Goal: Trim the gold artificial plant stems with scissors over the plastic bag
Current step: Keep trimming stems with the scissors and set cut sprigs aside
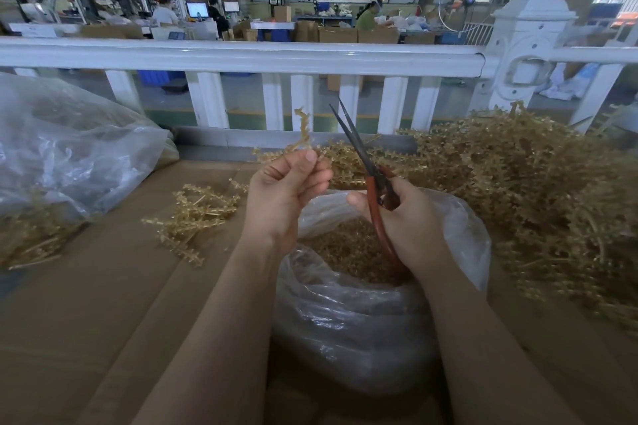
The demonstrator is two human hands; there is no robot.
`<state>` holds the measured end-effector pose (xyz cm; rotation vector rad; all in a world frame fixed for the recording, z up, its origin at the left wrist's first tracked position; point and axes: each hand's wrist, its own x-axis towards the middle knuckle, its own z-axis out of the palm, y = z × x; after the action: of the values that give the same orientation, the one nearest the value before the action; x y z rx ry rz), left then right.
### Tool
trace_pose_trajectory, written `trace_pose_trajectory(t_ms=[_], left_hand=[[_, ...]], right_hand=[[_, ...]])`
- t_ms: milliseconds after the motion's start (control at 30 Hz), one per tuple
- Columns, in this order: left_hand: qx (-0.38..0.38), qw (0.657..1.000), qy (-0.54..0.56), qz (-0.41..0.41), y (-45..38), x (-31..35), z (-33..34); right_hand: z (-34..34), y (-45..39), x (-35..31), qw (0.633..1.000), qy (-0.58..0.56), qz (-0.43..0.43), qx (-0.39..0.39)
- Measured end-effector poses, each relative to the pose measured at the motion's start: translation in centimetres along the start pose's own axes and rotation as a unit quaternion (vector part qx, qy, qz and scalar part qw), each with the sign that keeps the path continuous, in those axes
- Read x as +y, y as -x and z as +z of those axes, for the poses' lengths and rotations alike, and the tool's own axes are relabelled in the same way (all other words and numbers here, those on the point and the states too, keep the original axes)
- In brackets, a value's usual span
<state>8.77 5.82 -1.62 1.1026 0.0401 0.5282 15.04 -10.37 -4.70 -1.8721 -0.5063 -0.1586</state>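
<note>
Bag (345, 321) of gold clippings is sitting at the cardboard's (86, 304) near edge. Above it, right hand (411, 217) is gripping red scissors (371, 190), blades parted, while left hand (286, 190) is pinching a stem (301, 134). Big pile (535, 190) is lying toward the far right edge.

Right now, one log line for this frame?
left hand: pinches gold stem | right hand: holds scissors, blades slightly apart | over plastic bag

A gold stem (299, 134), knobbly and curled upward, sits just above the bag (362, 314). The red-handled scissors (371, 190) stand tilted over the bag, dark blades slightly parted. The clear bag gapes open, holding gold trimmings.
</note>
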Motion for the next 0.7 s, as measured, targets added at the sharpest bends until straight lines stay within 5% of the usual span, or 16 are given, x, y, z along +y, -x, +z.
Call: trace_pose_trajectory(t_ms=[700], left_hand=[[0.04,0.99,-0.107,0.08,0.0,-0.17,0.08]], right_hand=[[0.02,0.07,0.42,0.983,0.166,-0.061,-0.045]])
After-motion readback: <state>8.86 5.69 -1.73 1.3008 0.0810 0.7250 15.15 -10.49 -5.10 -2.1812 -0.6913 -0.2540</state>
